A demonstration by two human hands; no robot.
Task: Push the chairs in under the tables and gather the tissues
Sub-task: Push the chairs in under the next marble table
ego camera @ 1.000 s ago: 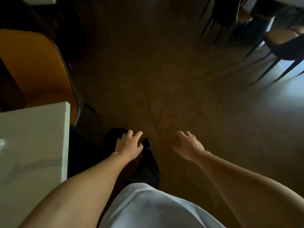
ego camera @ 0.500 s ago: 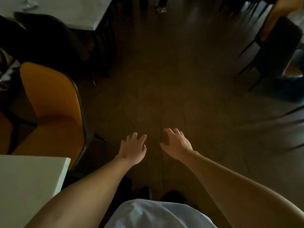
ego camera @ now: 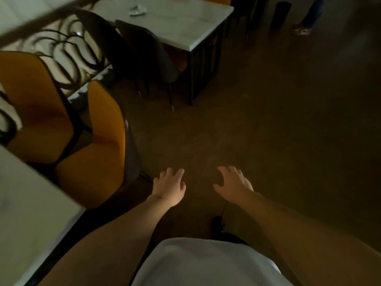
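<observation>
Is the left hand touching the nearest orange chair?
Apart. The head view shows dark floor between the left hand and the orange chair; its fingers are spread, holding nothing.

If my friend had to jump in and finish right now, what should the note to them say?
Left hand and right hand: both open and empty, held out over the bare floor.
Two orange chairs sit at the near white table on the left, touching nothing you hold.
A dark chair stands at the far white table, seat partly under it.
A crumpled tissue lies on that far table.
Done: cannot tell from here.
Left: push the chairs in as needed, then pick up the tissue.
</observation>
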